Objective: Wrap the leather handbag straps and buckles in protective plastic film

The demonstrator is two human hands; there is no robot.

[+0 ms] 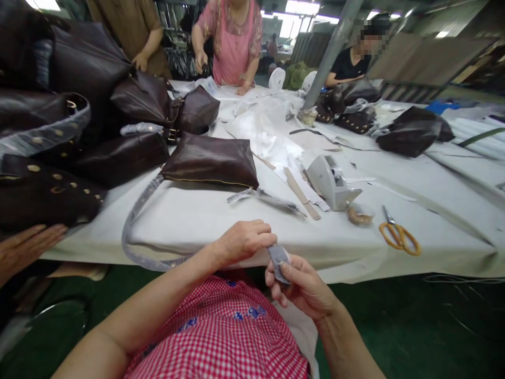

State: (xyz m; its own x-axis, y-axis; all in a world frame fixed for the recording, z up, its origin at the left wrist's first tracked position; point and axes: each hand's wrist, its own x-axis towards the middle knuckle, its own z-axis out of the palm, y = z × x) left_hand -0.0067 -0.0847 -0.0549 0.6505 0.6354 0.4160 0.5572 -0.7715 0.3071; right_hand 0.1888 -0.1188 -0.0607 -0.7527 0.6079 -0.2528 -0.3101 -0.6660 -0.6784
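Observation:
Between my two hands, just past the table's front edge, is a short grey strip [278,265]. My left hand [248,238] is closed, its fingertips at the strip's upper end. Thumb and fingers of my right hand [300,281] pinch the lower part. Behind them on the table lies a dark brown leather pouch [213,160] with a gold zip along its near edge. From its left end a plastic-wrapped strap [128,231] loops down over the edge and passes behind my left forearm. Whether the grey strip joins this strap is hidden.
Brown leather bags [87,63] are heaped at the left, where another person's hand [31,242] rests. A tape dispenser [329,181], a tape roll [360,216] and yellow-handled scissors [399,237] lie at the right. Several people stand across the table [185,210], among bags and plastic wrap.

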